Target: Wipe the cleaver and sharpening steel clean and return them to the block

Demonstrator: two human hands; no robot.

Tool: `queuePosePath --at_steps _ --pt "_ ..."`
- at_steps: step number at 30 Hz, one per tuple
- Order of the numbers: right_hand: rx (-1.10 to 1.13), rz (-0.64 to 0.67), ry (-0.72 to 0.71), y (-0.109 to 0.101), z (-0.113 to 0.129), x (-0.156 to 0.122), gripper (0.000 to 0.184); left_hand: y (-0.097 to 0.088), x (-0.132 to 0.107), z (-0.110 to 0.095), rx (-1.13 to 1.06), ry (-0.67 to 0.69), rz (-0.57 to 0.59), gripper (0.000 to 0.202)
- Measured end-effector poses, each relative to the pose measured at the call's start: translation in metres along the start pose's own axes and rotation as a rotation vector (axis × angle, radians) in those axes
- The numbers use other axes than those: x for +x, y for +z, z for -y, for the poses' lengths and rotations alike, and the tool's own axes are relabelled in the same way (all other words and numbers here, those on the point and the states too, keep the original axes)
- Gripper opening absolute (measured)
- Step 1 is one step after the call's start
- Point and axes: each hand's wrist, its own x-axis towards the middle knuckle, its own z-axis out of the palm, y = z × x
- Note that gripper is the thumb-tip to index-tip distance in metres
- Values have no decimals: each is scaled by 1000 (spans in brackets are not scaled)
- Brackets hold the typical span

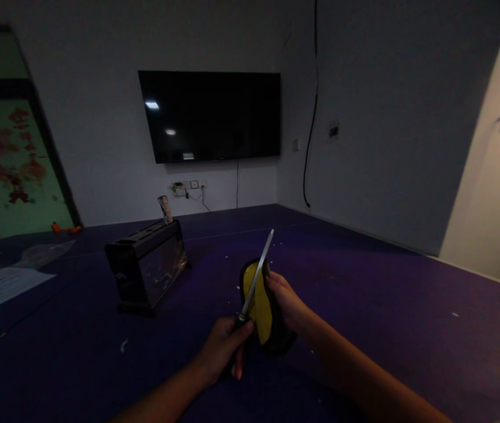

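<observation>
My left hand (pixel 225 346) is closed around the dark handle of a tool with a long, narrow metal shaft (pixel 258 273). That shaft points up and away, passing in front of a yellow piece with black edging (pixel 264 314), which looks like fabric. On the far side, my right hand (pixel 285 299) grips the yellow-and-black piece by its right edge, fingers partly hidden behind it. I cannot tell whether the shaft touches the piece. Left of my hands stands a black rack with a clear side (pixel 161 273); a pale patterned handle (pixel 164 210) sticks up from its top.
The dark purple surface (pixel 364 305) carries small white scraps (pixel 123 345). A printed sheet (pixel 3 288) and clear plastic (pixel 47 254) lie at left, with orange items (pixel 71 229) farther back. A television (pixel 210 117) hangs on the far wall; a black cable (pixel 311 147) dangles right of it.
</observation>
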Motion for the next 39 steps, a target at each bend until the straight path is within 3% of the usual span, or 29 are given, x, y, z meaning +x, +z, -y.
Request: queuePosePath --at_steps 4,9,21,30,39 --pt "10 -114 14 0 0 0 43 2 0 0 6 5 6 47" --pt "-18 -130 24 1 3 0 43 1 0 1 30 -2 4 45" --pt "-8 21 -50 -2 5 2 31 3 0 -4 19 1 -10 46" --pt "-42 -102 -85 -2 3 1 32 3 -2 -3 23 -3 -36 46" --pt "-6 -234 -161 -21 16 9 32 1 0 1 35 -43 6 45"
